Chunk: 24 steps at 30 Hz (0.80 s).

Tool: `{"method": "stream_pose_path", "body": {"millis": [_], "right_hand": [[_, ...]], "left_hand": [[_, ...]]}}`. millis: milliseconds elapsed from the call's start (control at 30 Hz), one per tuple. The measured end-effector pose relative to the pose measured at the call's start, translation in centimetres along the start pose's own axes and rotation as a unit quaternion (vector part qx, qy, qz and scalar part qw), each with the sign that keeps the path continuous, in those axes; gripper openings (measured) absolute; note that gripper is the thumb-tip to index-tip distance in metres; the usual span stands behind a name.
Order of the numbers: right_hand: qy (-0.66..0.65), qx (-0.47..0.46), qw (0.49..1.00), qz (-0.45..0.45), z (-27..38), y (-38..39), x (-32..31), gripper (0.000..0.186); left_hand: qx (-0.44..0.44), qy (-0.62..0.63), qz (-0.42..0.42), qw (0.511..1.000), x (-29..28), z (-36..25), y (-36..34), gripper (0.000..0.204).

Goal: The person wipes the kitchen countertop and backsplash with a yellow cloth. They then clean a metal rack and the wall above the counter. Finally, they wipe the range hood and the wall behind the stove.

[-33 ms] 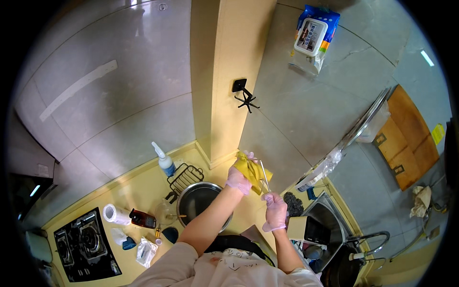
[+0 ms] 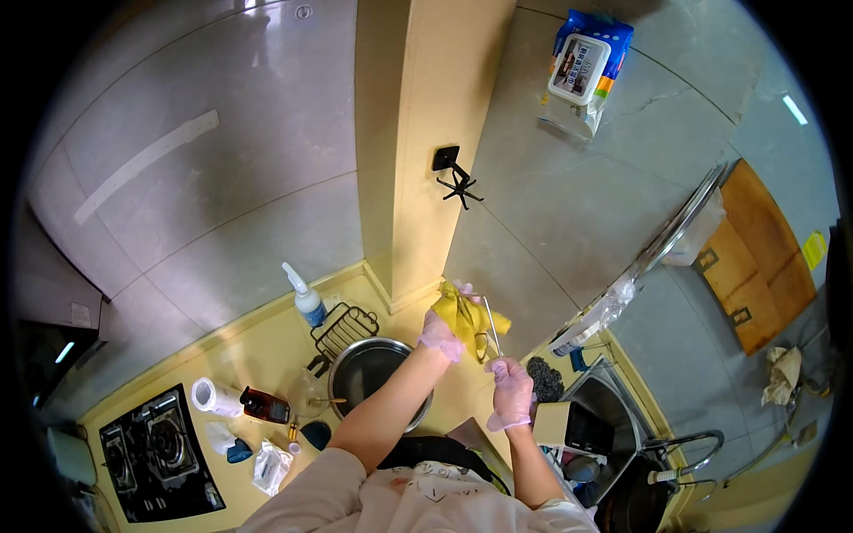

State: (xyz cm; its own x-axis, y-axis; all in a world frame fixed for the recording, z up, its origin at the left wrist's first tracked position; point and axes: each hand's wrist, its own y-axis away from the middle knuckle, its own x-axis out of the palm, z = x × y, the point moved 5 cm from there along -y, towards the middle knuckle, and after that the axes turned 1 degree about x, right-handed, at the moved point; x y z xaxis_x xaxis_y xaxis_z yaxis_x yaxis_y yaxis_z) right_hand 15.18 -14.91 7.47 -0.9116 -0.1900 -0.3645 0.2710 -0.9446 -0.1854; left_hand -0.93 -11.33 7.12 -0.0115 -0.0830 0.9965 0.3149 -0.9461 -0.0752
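- Yellow cloth [image 2: 462,315] is bunched in my left hand [image 2: 438,338], above the counter [image 2: 471,400] and just in front of the wall corner.
- Pinkish, thin gloves cover both my hands; my left fingers are curled round the cloth, folds of it hanging out to the right.
- My right hand [image 2: 512,391], lower and nearer my body, is closed in a fist on the low end of a thin metal rod [image 2: 491,326].
- That rod rises from my fist, bends near its top and runs toward my left hand, with cloth beside it; whether the cloth wraps it, I cannot tell.
- Under my left forearm sits a round metal pot [image 2: 378,341], partly hidden, with a black wire rack [image 2: 342,329] just beyond and a white-topped spray bottle [image 2: 306,302] beside that.
- Near my right hand lies a dark, fuzzy clump [image 2: 545,380], and past it the steel sink [image 2: 626,422].
- Well off to my left is a black gas hob [image 2: 191,475].
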Motion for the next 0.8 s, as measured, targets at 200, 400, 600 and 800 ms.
{"method": "stream_pose_path", "body": {"millis": [200, 400, 600, 800], "right_hand": [[-0.123, 0.061, 0.991, -0.007, -0.4, -1.6, 0.7, 0.023], [-0.382, 0.283, 0.878, 0.047, -0.5, -1.5, 1.5, 0.025], [-0.277, 0.152, 0.949, -0.010, -1.5, -1.5, 1.1, 0.027], [-0.253, 0.117, 0.960, -0.023, -2.7, -2.0, 1.4, 0.031]], "left_hand": [[0.105, -0.277, -0.030, 0.955, 0.5, 2.2, 4.4, 0.027], [0.050, -0.371, -0.051, 0.926, 0.1, 2.4, 5.0, 0.029], [-0.158, -0.086, 0.018, 0.984, -2.2, 3.2, 3.8, 0.024], [-0.115, -0.162, -0.158, 0.967, -3.4, 3.3, 5.4, 0.022]]}}
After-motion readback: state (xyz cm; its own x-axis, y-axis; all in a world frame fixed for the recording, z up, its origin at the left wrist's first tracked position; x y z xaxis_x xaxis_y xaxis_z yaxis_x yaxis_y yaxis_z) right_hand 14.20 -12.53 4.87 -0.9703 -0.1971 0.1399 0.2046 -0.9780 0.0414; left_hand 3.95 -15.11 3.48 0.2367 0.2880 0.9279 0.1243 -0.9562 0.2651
